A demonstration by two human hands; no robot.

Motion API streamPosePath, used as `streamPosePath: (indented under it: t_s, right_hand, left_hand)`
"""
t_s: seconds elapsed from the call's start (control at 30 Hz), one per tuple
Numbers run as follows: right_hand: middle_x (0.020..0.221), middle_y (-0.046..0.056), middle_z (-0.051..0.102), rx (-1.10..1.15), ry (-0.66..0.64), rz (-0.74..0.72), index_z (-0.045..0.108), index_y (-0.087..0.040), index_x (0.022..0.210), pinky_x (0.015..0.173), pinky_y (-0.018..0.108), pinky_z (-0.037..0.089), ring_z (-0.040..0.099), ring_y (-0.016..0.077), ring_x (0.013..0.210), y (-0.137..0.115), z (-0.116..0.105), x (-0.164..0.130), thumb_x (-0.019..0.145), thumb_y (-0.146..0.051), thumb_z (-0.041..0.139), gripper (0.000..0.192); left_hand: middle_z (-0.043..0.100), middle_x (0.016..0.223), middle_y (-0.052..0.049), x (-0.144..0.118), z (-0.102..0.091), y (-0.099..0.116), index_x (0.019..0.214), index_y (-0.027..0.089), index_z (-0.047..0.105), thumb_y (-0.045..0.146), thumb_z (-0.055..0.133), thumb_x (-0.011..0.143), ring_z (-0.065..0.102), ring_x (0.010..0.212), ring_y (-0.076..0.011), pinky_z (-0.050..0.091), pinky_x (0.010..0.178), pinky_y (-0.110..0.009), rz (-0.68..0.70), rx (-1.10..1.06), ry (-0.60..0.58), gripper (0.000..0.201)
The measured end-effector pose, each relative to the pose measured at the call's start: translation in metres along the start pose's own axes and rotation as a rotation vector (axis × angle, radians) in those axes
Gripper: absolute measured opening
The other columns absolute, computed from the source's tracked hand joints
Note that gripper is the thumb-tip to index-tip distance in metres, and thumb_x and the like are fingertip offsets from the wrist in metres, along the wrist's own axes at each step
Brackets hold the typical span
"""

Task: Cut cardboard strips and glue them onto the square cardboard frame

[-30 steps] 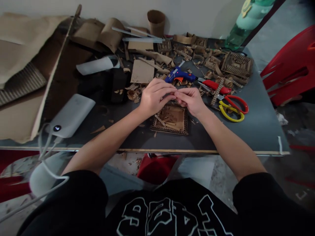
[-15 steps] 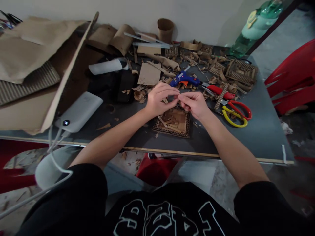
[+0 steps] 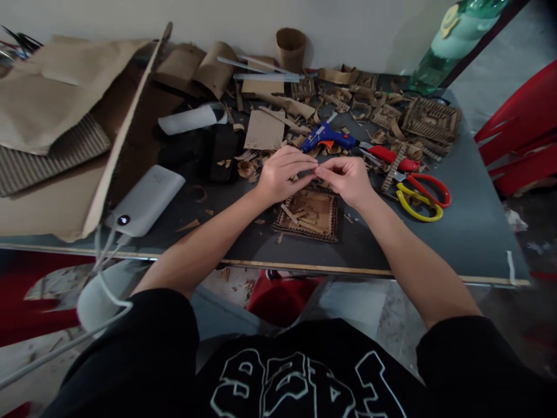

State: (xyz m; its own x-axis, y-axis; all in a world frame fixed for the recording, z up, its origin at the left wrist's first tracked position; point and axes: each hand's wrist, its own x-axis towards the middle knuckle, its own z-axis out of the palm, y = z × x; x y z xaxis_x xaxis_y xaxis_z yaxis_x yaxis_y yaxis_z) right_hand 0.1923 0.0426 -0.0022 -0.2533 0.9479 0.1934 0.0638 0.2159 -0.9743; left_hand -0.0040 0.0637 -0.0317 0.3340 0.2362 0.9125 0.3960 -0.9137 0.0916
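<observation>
My left hand (image 3: 285, 174) and my right hand (image 3: 346, 179) meet fingertip to fingertip above a small square cardboard tray (image 3: 304, 234). Both are closed in a pinch; whatever lies between the fingers is too small and too covered to name. The tray has walls of corrugated cardboard, with several thin cardboard strips (image 3: 307, 219) lying loose inside. Just beyond my fingers rests a blue glue gun (image 3: 328, 138). To the right of my right hand are a red-handled tool (image 3: 394, 158) and scissors (image 3: 420, 200) with one red and one yellow handle.
Cardboard scraps and a stacked corrugated piece (image 3: 430, 123) crowd the back right, near a green bottle (image 3: 452, 49). At left lie a white power bank (image 3: 150, 200) with cables and large cardboard sheets (image 3: 56, 98). Clear glue sticks (image 3: 265, 76) and a cardboard cup (image 3: 291, 49) are at the back.
The view has shifted slightly, so the table's things sit a little further right. My hands stay pinched together over the tray, with the right-hand fingers slightly rearranged.
</observation>
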Motion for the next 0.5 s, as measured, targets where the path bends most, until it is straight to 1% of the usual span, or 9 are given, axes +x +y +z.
streamPosePath:
  t_s: [0.13, 0.23, 0.3, 0.4, 0.5]
  right_hand:
    - [0.047, -0.005, 0.049, 0.062, 0.009, 0.043, 0.077, -0.017, 0.067, 0.044, 0.025, 0.023, 0.038, 0.0064, 0.047, -0.001, 0.002, 0.001, 0.061, -0.057, 0.091, 0.043]
    - [0.046, -0.005, 0.049, 0.142, -0.006, 0.108, 0.073, -0.017, 0.063, 0.041, 0.024, 0.019, 0.034, 0.0045, 0.043, -0.005, 0.005, 0.0, 0.055, -0.059, 0.093, 0.047]
    - [0.045, -0.006, 0.048, 0.192, -0.017, 0.161, 0.072, -0.017, 0.063, 0.039, 0.024, 0.016, 0.03, 0.0031, 0.039, -0.008, 0.006, -0.001, 0.052, -0.057, 0.094, 0.048]
    - [0.042, -0.009, 0.044, 0.227, -0.019, 0.218, 0.073, -0.016, 0.067, 0.036, 0.023, 0.012, 0.025, 0.002, 0.036, -0.01, 0.007, -0.001, 0.053, -0.054, 0.094, 0.045]
    - [0.043, -0.009, 0.042, 0.231, 0.0, 0.255, 0.071, -0.016, 0.068, 0.035, 0.022, 0.011, 0.025, 0.0012, 0.035, -0.01, 0.007, -0.002, 0.055, -0.048, 0.094, 0.041]
  left_hand:
    - [0.081, 0.103, -0.002, -0.002, -0.001, 0.001, 0.107, 0.022, 0.072, 0.03, 0.073, 0.093, 0.074, 0.095, -0.0161, 0.057, 0.082, -0.034, -0.012, 0.038, -0.044, 0.016]
    - [0.081, 0.102, -0.001, -0.004, -0.002, 0.001, 0.107, 0.024, 0.073, 0.036, 0.07, 0.095, 0.074, 0.097, -0.0175, 0.054, 0.083, -0.036, -0.074, 0.107, -0.111, 0.017]
    - [0.081, 0.102, -0.001, -0.005, -0.003, 0.002, 0.107, 0.025, 0.073, 0.039, 0.068, 0.096, 0.074, 0.098, -0.0177, 0.053, 0.085, -0.037, -0.117, 0.105, -0.144, 0.018]
    - [0.081, 0.102, -0.001, -0.004, -0.003, 0.002, 0.106, 0.024, 0.074, 0.038, 0.069, 0.096, 0.073, 0.098, -0.0175, 0.053, 0.084, -0.036, -0.139, 0.09, -0.15, 0.018]
    - [0.081, 0.101, -0.001, -0.003, -0.003, 0.002, 0.104, 0.024, 0.074, 0.037, 0.069, 0.096, 0.074, 0.096, -0.0168, 0.055, 0.083, -0.035, -0.124, 0.109, -0.139, 0.017]
